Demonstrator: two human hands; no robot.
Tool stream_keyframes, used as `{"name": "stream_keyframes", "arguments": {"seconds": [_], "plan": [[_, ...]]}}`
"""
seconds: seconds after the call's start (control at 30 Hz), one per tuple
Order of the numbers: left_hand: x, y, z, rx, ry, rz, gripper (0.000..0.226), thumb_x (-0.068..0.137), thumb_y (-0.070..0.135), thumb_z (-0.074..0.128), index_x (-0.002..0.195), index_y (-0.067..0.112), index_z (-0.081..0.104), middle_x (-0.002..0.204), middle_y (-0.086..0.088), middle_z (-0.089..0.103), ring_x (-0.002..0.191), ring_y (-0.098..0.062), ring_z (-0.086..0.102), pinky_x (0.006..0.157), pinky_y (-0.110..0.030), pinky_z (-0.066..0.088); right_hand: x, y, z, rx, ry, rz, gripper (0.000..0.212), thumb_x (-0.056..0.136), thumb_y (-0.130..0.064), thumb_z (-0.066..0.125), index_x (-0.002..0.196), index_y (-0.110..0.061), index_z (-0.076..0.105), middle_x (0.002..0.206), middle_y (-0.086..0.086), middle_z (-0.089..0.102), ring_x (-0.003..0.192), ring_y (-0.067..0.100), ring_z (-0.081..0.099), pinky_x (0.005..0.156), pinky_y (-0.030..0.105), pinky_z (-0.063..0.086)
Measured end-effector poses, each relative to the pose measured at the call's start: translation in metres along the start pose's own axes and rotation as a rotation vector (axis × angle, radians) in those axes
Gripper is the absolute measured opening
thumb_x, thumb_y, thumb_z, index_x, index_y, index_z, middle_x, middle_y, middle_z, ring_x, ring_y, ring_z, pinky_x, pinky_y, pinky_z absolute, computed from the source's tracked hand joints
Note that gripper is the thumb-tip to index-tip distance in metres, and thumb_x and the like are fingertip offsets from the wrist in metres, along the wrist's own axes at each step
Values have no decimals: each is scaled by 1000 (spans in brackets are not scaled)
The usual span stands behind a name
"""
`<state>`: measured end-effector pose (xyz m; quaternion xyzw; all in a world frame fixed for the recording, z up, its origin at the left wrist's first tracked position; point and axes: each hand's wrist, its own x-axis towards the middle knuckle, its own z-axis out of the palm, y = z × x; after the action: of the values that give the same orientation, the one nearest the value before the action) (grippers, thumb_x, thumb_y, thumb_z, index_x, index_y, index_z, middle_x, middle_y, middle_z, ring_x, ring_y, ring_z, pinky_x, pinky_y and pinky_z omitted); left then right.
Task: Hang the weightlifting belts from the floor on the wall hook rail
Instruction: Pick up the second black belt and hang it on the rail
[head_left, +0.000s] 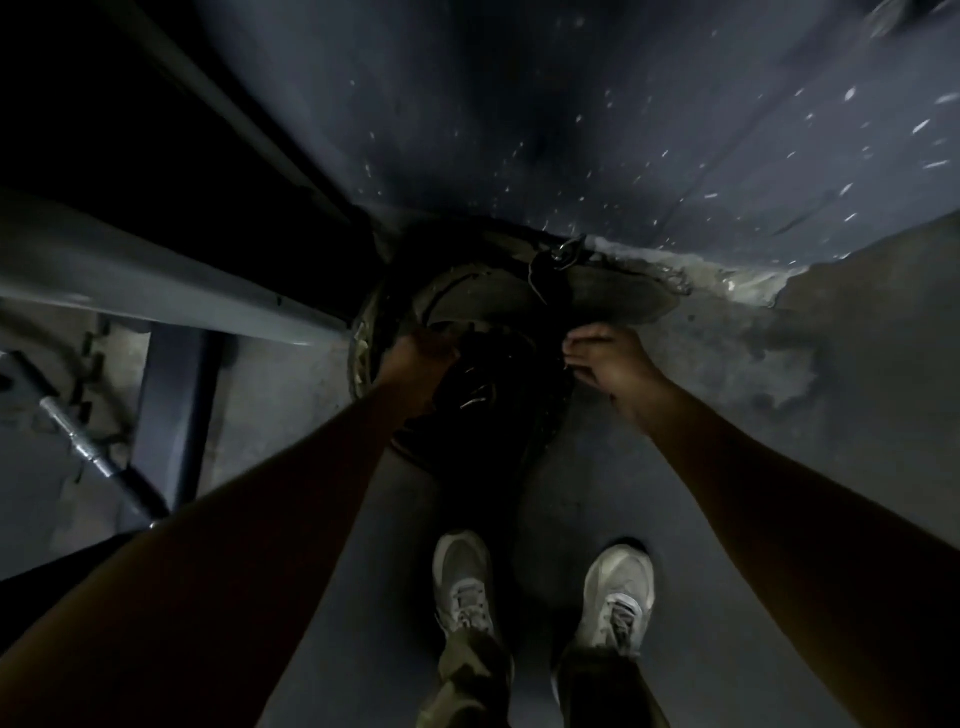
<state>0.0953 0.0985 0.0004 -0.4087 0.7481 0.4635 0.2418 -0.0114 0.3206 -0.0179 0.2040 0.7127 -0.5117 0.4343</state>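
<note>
Past two pale shoes (540, 592) on the floor (779, 519), the left hand (421, 358) grips a dark belt (483, 389) in the heap at the wall (519, 130) foot, the right hand (608, 358) pinching its edge, with a tan belt (613, 291) beyond.

Bare forearms, no sleeves, watch or rings visible. Left grip (421, 358) and right grip (608, 358) ungloved. Olive-green trousers (470, 675), creased and bunched at the ankles, toward 6 o'clock. Pale grey-white trainers (615, 597) with white laces, mesh uppers and thick light soles, both laced up.
</note>
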Motion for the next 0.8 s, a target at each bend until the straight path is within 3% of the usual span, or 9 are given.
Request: {"name": "stream_keyframes", "arguments": {"seconds": [0.03, 0.1, 0.13, 0.2, 0.3, 0.5, 0.63, 0.7, 0.8], "plan": [[12, -11, -3, 52, 59, -23, 54, 97, 35, 64, 144, 11, 52, 136, -16, 61, 116, -32, 61, 89, -34, 56, 10, 4, 8, -13, -30, 1, 28, 103, -6, 59, 130, -1, 61, 114, 11, 64, 106, 23, 61, 81, 29, 50], [31, -37, -9, 167, 256, -122, 77, 89, 48, 71, 149, 10, 42, 145, -19, 50, 131, -37, 51, 106, -42, 47, 27, 14, 22, -47, -81, 11, 28, 104, -11, 59, 131, -4, 61, 119, 10, 65, 110, 22, 61, 84, 30, 50], [36, -51, -11, 184, 342, -171, 82, 85, 48, 76, 147, 8, 41, 147, -21, 46, 134, -40, 45, 110, -46, 42, 34, 20, 29, -68, -100, 12, 28, 104, -12, 60, 130, -5, 62, 119, 9, 65, 111, 21, 62, 85, 30, 51], [46, -78, -14, 97, 420, -229, 70, 86, 31, 74, 142, 3, 41, 145, -26, 44, 133, -46, 44, 109, -52, 42, 43, 31, 42, -95, -139, 18, 27, 103, -13, 60, 130, -7, 62, 121, 8, 66, 112, 21, 63, 80, 27, 52], [54, -108, -10, -96, 408, -321, 49, 95, 13, 56, 140, -1, 41, 142, -31, 48, 126, -47, 52, 103, -57, 48, 51, 46, 60, -79, -173, 7, 20, 103, -15, 62, 123, -12, 64, 119, 6, 68, 107, 19, 67, 77, 24, 53], [70, -142, -17, -56, 400, -295, 35, 95, 7, 60, 129, 0, 61, 124, -25, 67, 109, -40, 67, 88, -44, 58, 57, 58, 90, -130, -172, -159, 13, 100, -17, 65, 112, -13, 69, 97, 0, 70, 83, 9, 67, 71, 21, 56], [55, -132, -25, 285, 421, -124, 15, 91, -1, 58, 88, -5, 72, 92, -25, 74, 89, -41, 71, 67, -37, 48, 48, 46, 109, -180, -205, -275, 4, 100, -16, 65, 102, -19, 67, 87, -2, 71, 70, 7, 66, 62, 20, 53], [43, -123, -22, 358, 405, -80, 18, 90, -3, 56, 80, -5, 71, 86, -24, 74, 85, -41, 71, 66, -37, 49, 40, 35, 122, -163, -274, -259, 4, 100, -16, 65, 98, -19, 67, 87, 0, 72, 72, 9, 68, 65, 20, 55], [45, -124, -29, 282, 338, -143, 16, 91, 4, 62, 85, -5, 73, 95, -23, 75, 93, -39, 71, 77, -40, 56, 28, 21, 141, -159, -348, -226, 2, 99, -17, 67, 97, -16, 68, 93, 5, 73, 83, 14, 70, 73, 24, 56]]}}
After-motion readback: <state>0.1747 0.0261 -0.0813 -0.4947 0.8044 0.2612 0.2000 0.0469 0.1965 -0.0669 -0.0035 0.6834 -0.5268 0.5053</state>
